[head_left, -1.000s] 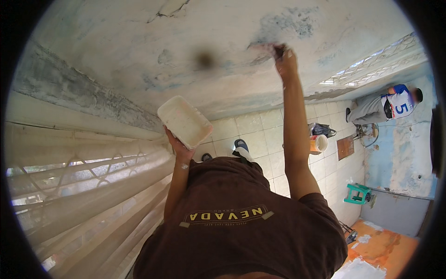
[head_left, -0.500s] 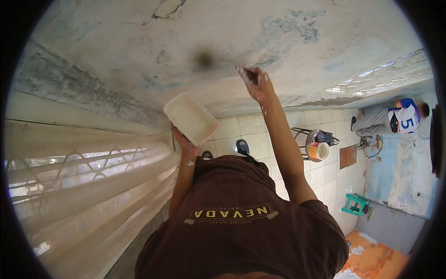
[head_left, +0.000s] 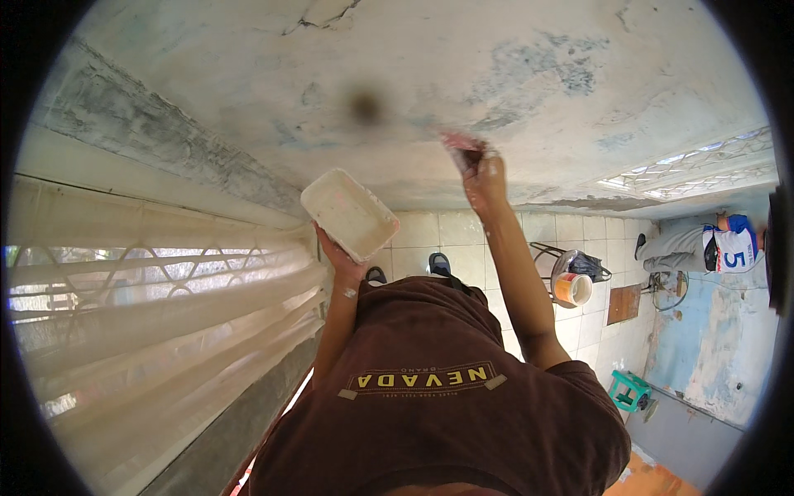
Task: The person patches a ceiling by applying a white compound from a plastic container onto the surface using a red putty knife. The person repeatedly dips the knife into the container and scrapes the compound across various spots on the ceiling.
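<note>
- your left hand (head_left: 346, 266) is cupped under a white rectangular plastic tub (head_left: 349, 214), fingers spread along its underside and near edge, holding it up tilted just below the ceiling (head_left: 248, 74).
- your right hand (head_left: 484, 178) is closed around a small flat tool (head_left: 461, 147), a scraper or putty blade by its look, reddish at the tip; its edge is pressed against the ceiling, right beside a bluish-grey patch.
- the tub looks light and thin-walled, likely to flex if pinched; support from below, as you have it, suits it better than gripping one rim. whether anything is in it cannot be told from this angle.
- the blade looks stiff and thin; the short handle is hidden in your fist, so its shape is unclear. a smeared handle may be slippery.
- the ceiling's surface is mottled, cracked near the top edge, and probably crumbly.
- packages and signs: a round tin (head_left: 572, 288) with an orange and white band sits on a wire stool (head_left: 552, 252) over the tiled floor, to your right; a brown flat board (head_left: 623, 304) leans by the blue wall; a small green stool (head_left: 630, 390) stands lower right.
- another person (head_left: 703, 245) in a white and blue shirt is well apart at the far right.
</note>
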{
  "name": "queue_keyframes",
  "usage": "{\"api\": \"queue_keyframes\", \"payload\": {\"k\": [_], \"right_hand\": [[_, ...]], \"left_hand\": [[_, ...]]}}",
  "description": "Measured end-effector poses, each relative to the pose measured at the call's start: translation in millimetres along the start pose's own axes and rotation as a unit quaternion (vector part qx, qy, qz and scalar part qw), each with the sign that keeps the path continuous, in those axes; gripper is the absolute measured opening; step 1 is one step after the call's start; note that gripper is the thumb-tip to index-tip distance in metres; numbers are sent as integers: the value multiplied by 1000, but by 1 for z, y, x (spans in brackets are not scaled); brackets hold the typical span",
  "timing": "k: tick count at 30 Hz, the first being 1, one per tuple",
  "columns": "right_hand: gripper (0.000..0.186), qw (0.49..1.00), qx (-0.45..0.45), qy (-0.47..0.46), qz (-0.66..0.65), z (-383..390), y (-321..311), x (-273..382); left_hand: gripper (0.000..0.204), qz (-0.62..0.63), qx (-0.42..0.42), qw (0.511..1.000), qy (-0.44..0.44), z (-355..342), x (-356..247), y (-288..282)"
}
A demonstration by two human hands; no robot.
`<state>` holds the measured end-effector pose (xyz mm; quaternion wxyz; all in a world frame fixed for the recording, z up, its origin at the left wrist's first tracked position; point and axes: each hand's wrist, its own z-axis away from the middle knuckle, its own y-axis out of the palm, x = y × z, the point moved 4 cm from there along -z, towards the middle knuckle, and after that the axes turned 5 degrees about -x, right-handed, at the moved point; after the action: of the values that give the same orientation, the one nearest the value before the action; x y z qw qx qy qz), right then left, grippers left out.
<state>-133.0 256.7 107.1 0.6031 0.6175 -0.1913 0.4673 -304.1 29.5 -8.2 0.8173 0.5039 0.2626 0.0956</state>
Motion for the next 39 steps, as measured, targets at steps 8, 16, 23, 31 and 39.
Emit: {"api": "queue_keyframes", "payload": {"k": [8,16,23,31,39], "right_hand": [[28,981,-22,42,-189,-39,66,96],[28,974,-43,-100,-198,15,-7,83],[40,993,-42,-108,29,-40,-36,39],[26,952,76,-264,-133,20,24,125],[34,999,15,8,-39,-11,10,-14]], "left_hand": [[68,-40,3,999,20,5,-8,12],[61,-5,-8,999,40,4,-4,16],[61,-24,-4,1000,18,1,3,13],[61,0,36,999,15,0,13,23],[62,23,33,999,-6,1,20,25]]}}
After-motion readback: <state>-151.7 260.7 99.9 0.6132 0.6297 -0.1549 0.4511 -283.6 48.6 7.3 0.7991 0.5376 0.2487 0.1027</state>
